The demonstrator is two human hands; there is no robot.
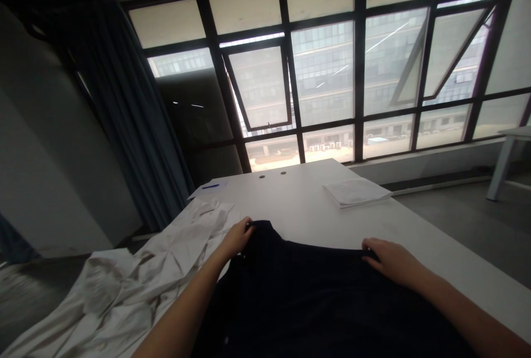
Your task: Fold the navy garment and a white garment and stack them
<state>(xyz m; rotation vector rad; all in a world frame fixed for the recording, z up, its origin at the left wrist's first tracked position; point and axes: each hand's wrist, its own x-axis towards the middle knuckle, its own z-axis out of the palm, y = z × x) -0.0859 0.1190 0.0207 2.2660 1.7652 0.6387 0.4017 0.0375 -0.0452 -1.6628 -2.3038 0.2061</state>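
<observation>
A dark navy shirt is stretched between my two hands over the near end of the white table. My left hand pinches its upper edge near what looks like the collar. Farther right along the same edge, my right hand grips the cloth between thumb and fingers. Small light spots like buttons show down the left side of the shirt. Its lower part falls out of the frame. Beside my left forearm lies a crumpled white garment.
A folded white cloth or stack of paper rests near the table's right edge. At the far left corner a blue pen lies on a paper sheet. Windows and a blue curtain stand beyond. Another table is at right.
</observation>
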